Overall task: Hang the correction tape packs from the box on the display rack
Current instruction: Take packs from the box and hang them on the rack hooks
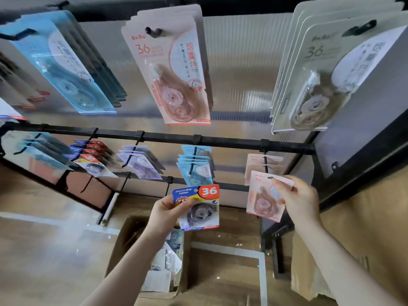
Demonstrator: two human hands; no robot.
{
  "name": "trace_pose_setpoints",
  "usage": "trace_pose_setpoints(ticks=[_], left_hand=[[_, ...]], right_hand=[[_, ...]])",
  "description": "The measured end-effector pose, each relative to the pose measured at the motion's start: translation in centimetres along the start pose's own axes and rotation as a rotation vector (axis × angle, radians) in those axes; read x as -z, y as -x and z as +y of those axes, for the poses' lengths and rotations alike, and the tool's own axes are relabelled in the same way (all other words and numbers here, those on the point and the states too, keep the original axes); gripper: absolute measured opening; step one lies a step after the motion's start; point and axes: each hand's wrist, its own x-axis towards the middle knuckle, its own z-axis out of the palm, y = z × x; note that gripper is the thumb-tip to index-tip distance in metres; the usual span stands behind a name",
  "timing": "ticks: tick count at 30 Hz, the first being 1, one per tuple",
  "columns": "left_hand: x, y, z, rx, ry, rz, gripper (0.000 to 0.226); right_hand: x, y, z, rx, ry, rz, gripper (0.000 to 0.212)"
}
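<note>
Your left hand (164,214) holds a correction tape pack (198,207) in the lower middle of the frame: a flat card in blue, yellow and red with a big "36", and a clear plastic blister over a round dark tape body. The thumb and fingers of this grip are curled round its left edge. Your right hand (295,200), at the lower right, pinches a pink pack (263,195) by its upper right edge; this card is pale and matte, with rounded corners and a teardrop-shaped blister. It sits just below other pink packs (262,162) hanging on a hook of the display rack (220,141), which is made of thin black metal bars. Below your hands, the cardboard box (125,239) stands open on the wooden floor (220,283), with more packs lying inside it.
</note>
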Motion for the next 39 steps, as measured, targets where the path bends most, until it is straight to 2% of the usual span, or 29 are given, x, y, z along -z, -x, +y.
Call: trace_pose_setpoints(ticks=[9,14,18,29,31,33,34,39], left_hand=[[-0.9,-0.2,-0.8,0.052,-0.041,0.023,0.016],[-0.7,-0.9,-1.1,0.047,-0.062,0.038,0.024],[-0.2,-1.6,-1.2,0.035,-0.054,0.061,0.011],[2.2,-2.0,-1.6,0.013,-0.034,0.105,0.007],[2.8,-1.8,-1.6,-0.003,-0.031,0.094,0.018],[3.5,-1.6,-1.6,-0.016,-0.034,0.081,0.049],[3.8,-1.4,-1.4,-0.009,-0.040,0.092,0.056],[5.1,-0.4,-1.1,-0.024,-0.009,0.122,0.029]], right_hand=[[0.0,-0.8,1.7,0.057,0.072,-0.069,0.005],[-0.8,-2.0,2.0,0.047,0.104,-0.056,0.019],[-1.4,-3.1,1.3,0.097,0.140,-0.026,0.021],[-1.2,-4.1,1.2,0.218,0.299,0.024,0.029],[-1.2,-3.9,1.1,0.248,0.357,0.058,0.033],[-1.3,-3.4,0.8,0.323,0.425,0.107,0.036],[-1.4,-3.0,0.6,0.374,0.457,0.131,0.036],[-2.3,-1.4,-0.7,0.613,0.554,0.143,0.035]])
